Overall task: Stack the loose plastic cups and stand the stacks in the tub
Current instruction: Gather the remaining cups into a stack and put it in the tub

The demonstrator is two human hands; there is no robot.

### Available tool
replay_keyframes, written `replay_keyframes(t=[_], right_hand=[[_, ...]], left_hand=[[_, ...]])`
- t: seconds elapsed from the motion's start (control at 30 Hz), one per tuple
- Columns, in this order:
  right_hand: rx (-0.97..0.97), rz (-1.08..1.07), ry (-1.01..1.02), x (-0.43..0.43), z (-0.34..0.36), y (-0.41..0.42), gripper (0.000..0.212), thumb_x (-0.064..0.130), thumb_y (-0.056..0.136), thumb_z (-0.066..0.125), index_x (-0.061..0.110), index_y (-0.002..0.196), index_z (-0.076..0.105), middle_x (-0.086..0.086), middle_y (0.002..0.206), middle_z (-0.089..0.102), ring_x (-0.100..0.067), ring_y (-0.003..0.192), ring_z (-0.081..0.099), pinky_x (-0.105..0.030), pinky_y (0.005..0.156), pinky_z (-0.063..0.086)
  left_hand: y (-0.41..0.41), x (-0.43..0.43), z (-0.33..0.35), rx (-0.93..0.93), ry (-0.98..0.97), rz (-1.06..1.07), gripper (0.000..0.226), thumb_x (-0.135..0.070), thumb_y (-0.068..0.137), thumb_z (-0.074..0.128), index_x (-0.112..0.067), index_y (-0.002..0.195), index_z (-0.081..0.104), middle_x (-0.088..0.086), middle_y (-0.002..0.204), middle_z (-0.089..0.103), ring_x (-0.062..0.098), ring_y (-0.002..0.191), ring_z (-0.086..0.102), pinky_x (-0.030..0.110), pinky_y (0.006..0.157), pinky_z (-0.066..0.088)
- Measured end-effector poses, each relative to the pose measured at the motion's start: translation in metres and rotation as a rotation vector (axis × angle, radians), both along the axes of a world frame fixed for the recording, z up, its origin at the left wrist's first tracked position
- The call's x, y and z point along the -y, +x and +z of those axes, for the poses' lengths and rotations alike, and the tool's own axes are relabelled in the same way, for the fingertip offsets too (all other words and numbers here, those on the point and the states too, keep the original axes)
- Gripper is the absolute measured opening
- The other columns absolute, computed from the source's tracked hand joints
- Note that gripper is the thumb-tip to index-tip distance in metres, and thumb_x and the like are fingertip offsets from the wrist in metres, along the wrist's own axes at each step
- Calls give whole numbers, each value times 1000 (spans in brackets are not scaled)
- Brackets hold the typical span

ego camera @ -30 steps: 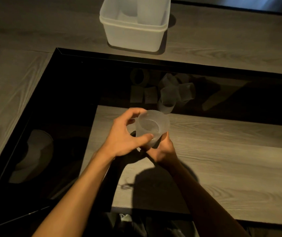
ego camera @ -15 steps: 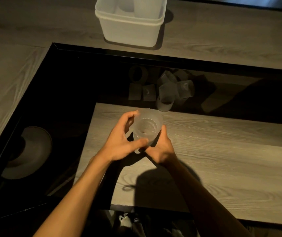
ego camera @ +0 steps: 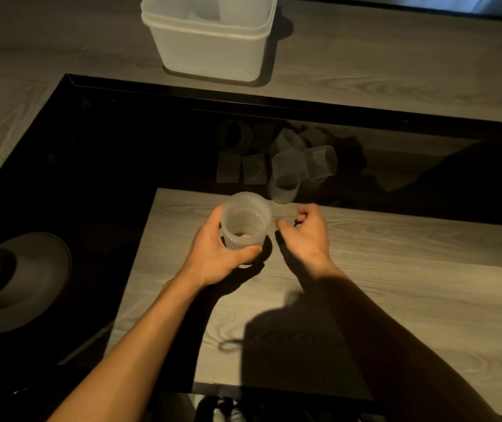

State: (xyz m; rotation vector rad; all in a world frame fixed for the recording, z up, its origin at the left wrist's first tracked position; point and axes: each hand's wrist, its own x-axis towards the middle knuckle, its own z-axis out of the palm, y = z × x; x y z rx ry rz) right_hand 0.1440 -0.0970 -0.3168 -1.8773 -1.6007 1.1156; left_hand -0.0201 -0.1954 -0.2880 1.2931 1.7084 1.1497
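Since 0.5 s ago the right hand (ego camera: 304, 236) has let go of the cup stack (ego camera: 245, 226) and swung out to its right. It now sits just beside the stack without touching it, fingers loosely curled and holding nothing. The left hand (ego camera: 217, 254) has kept its grip alone, thumb across the near wall and fingers wrapped round the far left side.

My reading is that the last cup is seated. The freed hand is probably headed for another of the loose cups (ego camera: 292, 166), though nothing shows that for certain.

The stack is held near the front of the pale wood part of the tabletop (ego camera: 395, 269); I cannot tell whether it rests on the wood. Its long axis is close to vertical, with the ribbed mouth up toward the camera and the base down by the left palm. A 2nd rim shows lower on its left side, so at least 2 cups are nested.

The loose cups lie in a heap on the dark glossy strip just beyond the stack. They are tipped on their sides, with their axes and mouths pointing different ways. The nearest one opens toward the person.

The tub (ego camera: 210, 53) stands upright at the far edge, well apart from both hands. Pale upright shapes show inside it, likely finished stacks, but the dim light leaves that uncertain.
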Motion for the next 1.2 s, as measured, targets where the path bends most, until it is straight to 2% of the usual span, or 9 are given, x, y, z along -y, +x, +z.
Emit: replay_keyframes(t=[0.1,0.23,0.5,0.6,0.7,0.8,0.9,1.0,1.2], right_hand=[[-23,-120,54,-32,12,-8,79,55,76,80,22,138,44,-3,130,54,-22,113,58,-44,94,55],[28,-131,113,-53,18,-17,90,63,73,79,16,140,41,-8,138,49,-31,121,55,-42,93,50],[163,-111,87,-68,16,-29,69,54,82,74,9,130,54,-16,132,51,-37,119,56,-42,91,49],[76,-135,138,-67,18,-27,70,51,80,77,10,132,52,-14,134,48,-34,122,53,-40,98,49],[-158,-137,230,-54,33,-20,67,43,78,80,18,131,48,-3,131,49,-21,119,54,-32,96,48],[-450,-17,301,-31,57,-7,62,20,78,81,27,128,45,14,124,54,-2,118,55,-27,98,51],[-569,204,391,-11,77,6,71,9,78,80,32,133,42,13,134,50,-5,128,53,-28,102,49],[-426,422,464,-7,94,13,76,17,77,79,34,141,42,6,138,43,-8,124,52,-26,95,52],[-235,612,464,-6,108,9,83,26,76,83,31,149,45,3,130,41,0,124,46,-7,100,38]], left_hand=[[1,-7,-5,8,10,39,81,-19,65,91,-44,126,44,-28,117,57,-11,111,54,0,82,41],[3,-10,-13,9,21,62,80,-21,65,91,-41,127,46,-25,118,58,-9,112,54,1,83,42],[4,-12,-21,27,18,71,82,-20,65,92,-33,133,49,-26,119,58,-6,115,54,2,85,43],[4,-12,-21,31,25,67,82,-19,65,91,-30,135,49,-22,121,59,-4,115,55,5,87,44],[4,-13,-21,49,27,72,81,-19,66,91,-30,135,49,-19,123,60,-1,117,56,10,90,46],[4,-16,-20,58,21,68,78,-19,67,90,-36,131,49,-24,119,60,-2,116,56,9,89,46],[3,-18,-18,57,9,62,76,-19,68,90,-44,126,47,-30,115,58,-4,113,56,7,86,46],[3,-19,-18,69,15,62,78,-15,69,89,-38,130,48,-27,117,60,-5,113,57,5,86,45],[5,-20,-17,111,35,53,78,-7,71,87,-27,135,47,-15,122,61,0,114,58,9,87,46]])
